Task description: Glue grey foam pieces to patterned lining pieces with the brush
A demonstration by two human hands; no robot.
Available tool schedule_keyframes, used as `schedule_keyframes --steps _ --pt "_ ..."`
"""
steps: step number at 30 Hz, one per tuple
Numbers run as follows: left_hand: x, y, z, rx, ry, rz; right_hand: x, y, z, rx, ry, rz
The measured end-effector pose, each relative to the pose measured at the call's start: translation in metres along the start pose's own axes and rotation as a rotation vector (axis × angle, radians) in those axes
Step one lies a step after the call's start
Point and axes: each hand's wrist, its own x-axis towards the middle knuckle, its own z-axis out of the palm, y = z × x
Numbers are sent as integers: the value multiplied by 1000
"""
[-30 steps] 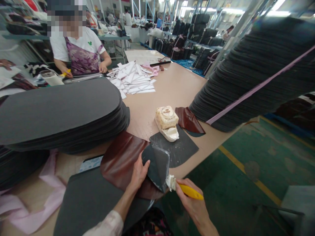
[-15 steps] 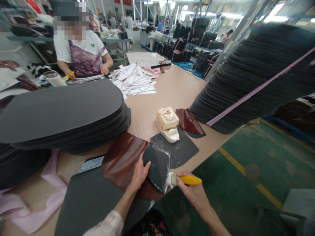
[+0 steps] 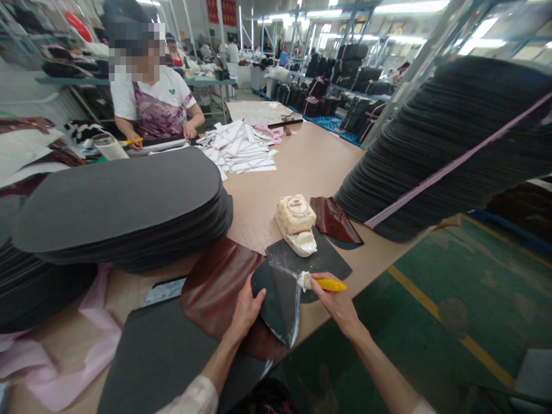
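Observation:
My left hand (image 3: 246, 307) lies with its fingers spread flat, pressing on a small dark grey piece (image 3: 278, 299) that rests on a brown leather piece (image 3: 215, 282) at the table's near edge. My right hand (image 3: 334, 296) is closed round a yellow-handled brush (image 3: 321, 283). The brush's white, glue-laden bristles touch the top right edge of the grey piece. A glue-caked tub (image 3: 296, 222) stands just beyond, on a dark grey sheet (image 3: 321, 259) smeared with white glue.
Large stacks of dark grey oval sheets (image 3: 121, 207) fill the left. Another tall stack bound with a pink strap (image 3: 452, 144) stands right. White strips (image 3: 239, 149) lie further back. A person in a white shirt (image 3: 150, 103) works across the table. Green floor lies to the right.
My right hand has swept the brush up along the grey piece's right edge, from its lower corner to its top. My left hand has stayed pressed on the piece.

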Motion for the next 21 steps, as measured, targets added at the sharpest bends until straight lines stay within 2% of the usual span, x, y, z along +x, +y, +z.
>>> schedule_keyframes --steps 6,10,13,16,21 --pt "1 -1 0 -21 2 -4 -49 -14 2 42 -93 44" --pt "-1 1 0 -21 15 -18 -62 -26 -1 74 -111 67" --pt "-2 3 -1 -24 26 -33 -50 -27 -7 83 -99 63" --pt "-3 6 -2 -26 39 -51 -22 -27 -10 98 -46 40" --pt "-4 9 -5 -25 52 -86 33 -36 13 162 -46 -51"
